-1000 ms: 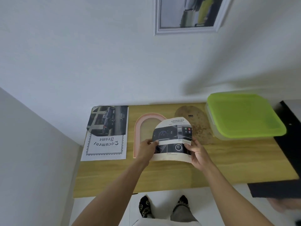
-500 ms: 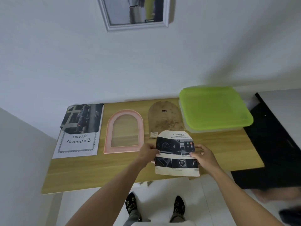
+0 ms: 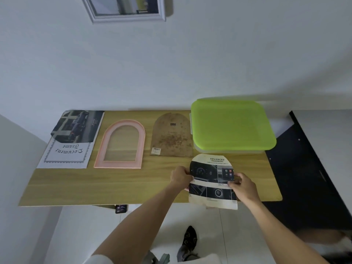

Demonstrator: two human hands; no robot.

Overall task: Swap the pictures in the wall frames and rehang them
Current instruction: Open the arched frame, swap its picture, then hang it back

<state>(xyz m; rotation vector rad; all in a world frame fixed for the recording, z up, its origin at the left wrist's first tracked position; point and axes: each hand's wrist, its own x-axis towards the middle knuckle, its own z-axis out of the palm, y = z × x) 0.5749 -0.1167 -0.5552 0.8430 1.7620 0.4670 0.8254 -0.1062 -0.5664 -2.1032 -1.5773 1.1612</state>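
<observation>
Where the arched print (image 3: 211, 180) a second ago overlapped the pink arch frame (image 3: 120, 145), it has since been carried right, now over the table's (image 3: 95, 185) front edge below the brown backing board (image 3: 171, 136). Left hand (image 3: 180, 177) pinches its left edge; right hand (image 3: 242, 184) pinches the right. Print's lower corner hangs past the table. The grey wall frame (image 3: 125, 8) is cut off at the top.

Both forearms are bare from wrist to elbow, and the left hand (image 3: 180, 178) and right hand (image 3: 244, 187) wear no gloves, rings or watch. A white sleeve (image 3: 99, 259) edge shows at the left upper arm. One foot wears a black sock (image 3: 189, 236) with a pale pattern.
</observation>
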